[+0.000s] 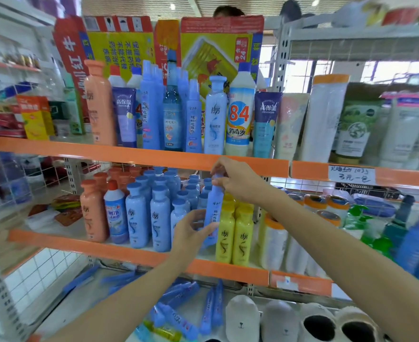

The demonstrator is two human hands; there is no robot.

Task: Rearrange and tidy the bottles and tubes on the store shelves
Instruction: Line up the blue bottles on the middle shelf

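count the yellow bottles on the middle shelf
2 visible: left yellow bottle and right yellow bottle, side by side at the shelf's front edge; yellow caps behind suggest more hidden.

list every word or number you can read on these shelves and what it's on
"84" and "消毒液": white blue-capped disinfectant bottle, top shelf.
"高保湿": dark purple tube and blue-purple tube.
"3元一包": handwritten white price tag on the orange shelf edge.
Slim blue bottle held by both hands: blurred.

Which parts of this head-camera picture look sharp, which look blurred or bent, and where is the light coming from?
Head view: the 84 bottle is sharp; the right-hand tubes smear into blur; wide-angle distortion bends the orange shelf edge; bright daylight through the window washes out behind, and ceiling lights glare softly.
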